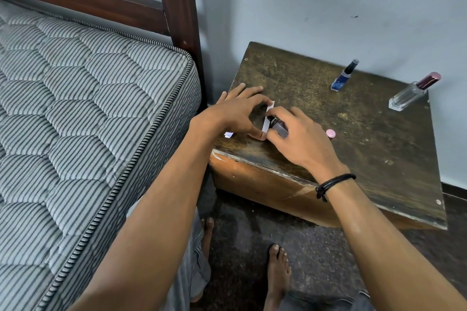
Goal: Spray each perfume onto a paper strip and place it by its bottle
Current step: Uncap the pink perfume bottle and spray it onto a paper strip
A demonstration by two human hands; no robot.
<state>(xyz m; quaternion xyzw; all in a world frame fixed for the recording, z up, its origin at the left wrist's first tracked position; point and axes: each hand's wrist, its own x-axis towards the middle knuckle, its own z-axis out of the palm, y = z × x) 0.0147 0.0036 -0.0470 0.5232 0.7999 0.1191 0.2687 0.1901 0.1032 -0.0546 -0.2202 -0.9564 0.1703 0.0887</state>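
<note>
Early stage: the left hand [237, 111] pinches a paper strip [266, 121] flat on the desk [353, 159], the right hand [303, 134] grips the grey bottle [279, 129] against it, while the blue bottle [342, 78] and clear bottle [409, 94] stand stripless, apparently not yet sprayed.

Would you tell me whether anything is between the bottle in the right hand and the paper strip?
Nothing visible is. The right hand holds the bottle with its nozzle close against the paper strip, which the left hand pinches; the pink cap lies apart.
</note>
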